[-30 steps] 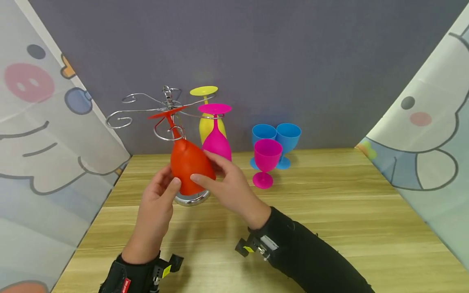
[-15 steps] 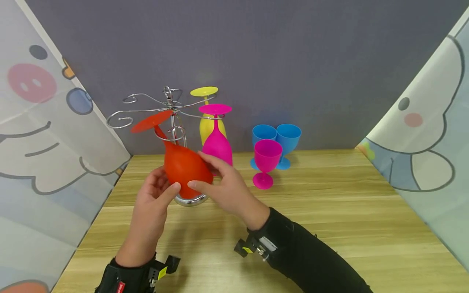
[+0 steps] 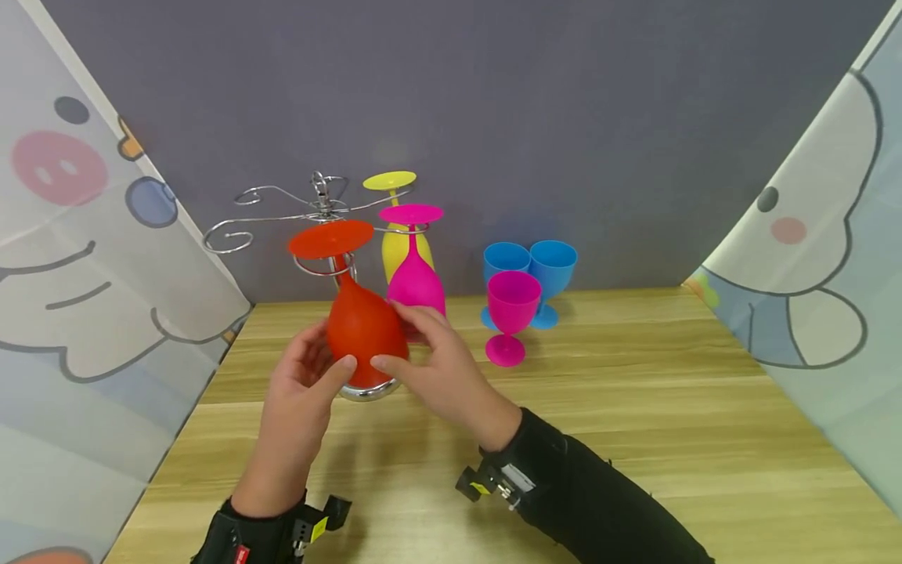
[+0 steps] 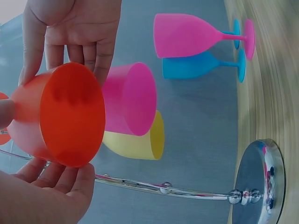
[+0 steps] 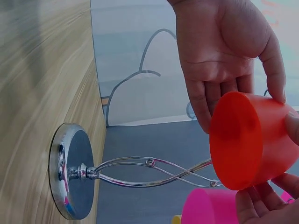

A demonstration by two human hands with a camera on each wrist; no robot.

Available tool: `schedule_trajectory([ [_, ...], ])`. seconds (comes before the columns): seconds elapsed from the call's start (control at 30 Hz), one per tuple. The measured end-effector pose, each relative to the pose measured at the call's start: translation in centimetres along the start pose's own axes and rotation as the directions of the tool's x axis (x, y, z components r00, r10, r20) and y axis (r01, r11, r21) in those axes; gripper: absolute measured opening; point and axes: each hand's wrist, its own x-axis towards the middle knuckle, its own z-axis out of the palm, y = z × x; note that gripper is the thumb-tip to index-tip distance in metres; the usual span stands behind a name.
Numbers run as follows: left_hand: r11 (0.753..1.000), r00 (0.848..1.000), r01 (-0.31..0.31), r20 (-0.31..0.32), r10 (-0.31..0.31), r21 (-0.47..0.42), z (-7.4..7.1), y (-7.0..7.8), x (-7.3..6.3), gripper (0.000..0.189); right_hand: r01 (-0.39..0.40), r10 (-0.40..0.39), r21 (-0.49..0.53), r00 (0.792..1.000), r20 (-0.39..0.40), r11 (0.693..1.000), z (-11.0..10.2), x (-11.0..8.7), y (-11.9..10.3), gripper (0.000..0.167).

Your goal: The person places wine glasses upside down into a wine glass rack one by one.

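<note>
An orange-red goblet (image 3: 366, 329) is upside down at the front arm of a chrome stemware rack (image 3: 326, 207), its stem within the curled wire loop and its foot above. My left hand (image 3: 299, 392) holds the bowl from the left, thumb in front. From the right, my right hand (image 3: 447, 372) holds the same bowl between thumb and fingers. Both wrist views show the bowl's open mouth (image 4: 72, 114) between the two hands. Behind it, a magenta goblet (image 3: 417, 286) and a yellow goblet (image 3: 391, 247) hang upside down from other rack arms.
A second magenta goblet (image 3: 513, 301) stands upright right of the rack, in front of two blue goblets (image 3: 554, 266). The rack's round chrome base (image 5: 70, 170) rests on the wooden table (image 3: 634, 407). A grey wall (image 3: 564, 117) rises behind, with cartoon-printed panels (image 3: 810, 274) at both sides.
The orange-red goblet first tilted with its foot swinging left, then came back more upright, its foot moving right over the wire loop. Both hands keep hold of the bowl.
</note>
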Motion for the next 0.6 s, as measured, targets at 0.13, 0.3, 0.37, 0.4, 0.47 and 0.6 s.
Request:
schedule_trajectory([
  [0.13, 1.000, 1.000, 0.016, -0.020, -0.015, 0.027, 0.12, -0.12, 0.14, 0.051, 0.005, -0.005, -0.012, 1.000, -0.013, 1.000, 0.01, 0.05, 0.05, 0.070],
  [0.3, 1.000, 0.999, 0.022, -0.045, -0.021, 0.016, 0.41, -0.30, 0.41, 0.051, 0.011, -0.012, -0.031, 0.999, -0.038, 0.999, 0.11, 0.13, 0.24, 0.069],
  [0.37, 1.000, 0.998, 0.021, -0.051, -0.020, 0.011, 0.54, -0.37, 0.46, 0.051, 0.016, -0.018, -0.042, 0.999, -0.051, 0.999, 0.16, 0.10, 0.33, 0.069],
  [0.4, 1.000, 0.998, 0.020, -0.054, -0.019, 0.012, 0.60, -0.38, 0.45, 0.051, 0.018, -0.020, -0.048, 0.998, -0.058, 0.999, 0.19, 0.09, 0.37, 0.069],
  [0.47, 1.000, 0.998, 0.022, -0.062, -0.020, 0.023, 0.68, -0.41, 0.42, 0.051, 0.027, -0.031, -0.065, 0.997, -0.067, 0.997, 0.23, 0.05, 0.40, 0.068],
  [0.6, 0.998, 0.997, 0.030, -0.075, -0.027, 0.049, 0.70, -0.46, 0.33, 0.053, 0.057, -0.066, -0.122, 0.995, -0.072, 0.991, 0.27, 0.05, 0.49, 0.067],
])
